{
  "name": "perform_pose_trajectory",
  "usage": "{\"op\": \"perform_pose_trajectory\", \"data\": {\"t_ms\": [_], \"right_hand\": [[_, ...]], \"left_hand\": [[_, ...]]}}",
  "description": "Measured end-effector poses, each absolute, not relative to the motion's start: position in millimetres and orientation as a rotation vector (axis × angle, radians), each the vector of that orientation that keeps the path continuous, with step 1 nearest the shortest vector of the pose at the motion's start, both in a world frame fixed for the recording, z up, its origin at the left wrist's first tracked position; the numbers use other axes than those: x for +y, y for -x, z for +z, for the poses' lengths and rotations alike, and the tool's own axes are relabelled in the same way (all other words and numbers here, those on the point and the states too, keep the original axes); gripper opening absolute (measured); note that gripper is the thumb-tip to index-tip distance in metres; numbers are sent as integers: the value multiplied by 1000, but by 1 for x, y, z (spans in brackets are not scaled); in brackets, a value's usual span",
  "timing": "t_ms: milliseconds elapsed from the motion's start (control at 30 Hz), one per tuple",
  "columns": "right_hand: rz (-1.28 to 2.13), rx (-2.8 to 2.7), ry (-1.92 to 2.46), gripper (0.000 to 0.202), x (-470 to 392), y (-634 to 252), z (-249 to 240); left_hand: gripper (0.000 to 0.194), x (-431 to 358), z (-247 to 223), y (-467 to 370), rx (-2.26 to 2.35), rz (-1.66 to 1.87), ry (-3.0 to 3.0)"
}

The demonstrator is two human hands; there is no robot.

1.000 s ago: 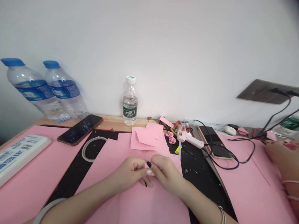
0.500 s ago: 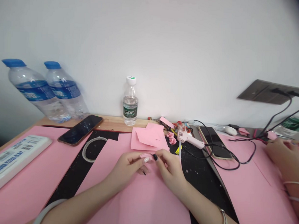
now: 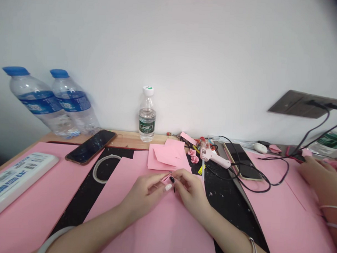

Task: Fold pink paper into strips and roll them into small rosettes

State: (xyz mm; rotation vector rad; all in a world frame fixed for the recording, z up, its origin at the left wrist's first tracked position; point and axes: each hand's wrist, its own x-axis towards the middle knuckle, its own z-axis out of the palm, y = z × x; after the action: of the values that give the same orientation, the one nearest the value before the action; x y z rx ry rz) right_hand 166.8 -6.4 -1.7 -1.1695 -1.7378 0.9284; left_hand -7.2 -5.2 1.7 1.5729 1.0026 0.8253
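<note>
A small folded piece of pink paper (image 3: 166,177) is pinched between the fingertips of both hands, above a large pink sheet (image 3: 165,229). My left hand (image 3: 145,190) is closed on its left side, and my right hand (image 3: 190,188) grips its right side. The fingers cover much of the piece. Just beyond the hands lie square pink papers (image 3: 166,156), the top one creased and partly lifted. Small folded pink paper flowers (image 3: 193,157) rest to their right, beside a pale pink glue gun (image 3: 215,157) with a black cord.
Two large bottles (image 3: 72,101) lean on the wall at left, near a dark phone (image 3: 90,146), a white box (image 3: 20,180) and a tape roll (image 3: 100,169). A small water bottle (image 3: 147,120) stands behind. At right are another phone (image 3: 243,160), cables and another person's hands (image 3: 321,176).
My left fingers have turned and drawn in around the small paper, and my right fingertips have shifted slightly left. At right, the other person's hands have moved a little.
</note>
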Motion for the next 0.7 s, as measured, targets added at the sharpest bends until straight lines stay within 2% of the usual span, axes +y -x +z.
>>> {"op": "perform_pose_trajectory", "data": {"t_ms": [367,700], "right_hand": [[884,-1790,1106,17,-3,-170,0],[1025,-1740,1134,11,-3,-169,-4]], "left_hand": [[26,2,5,13,1147,953,-1630],[8,1,-4,11,996,883,-1664]]}}
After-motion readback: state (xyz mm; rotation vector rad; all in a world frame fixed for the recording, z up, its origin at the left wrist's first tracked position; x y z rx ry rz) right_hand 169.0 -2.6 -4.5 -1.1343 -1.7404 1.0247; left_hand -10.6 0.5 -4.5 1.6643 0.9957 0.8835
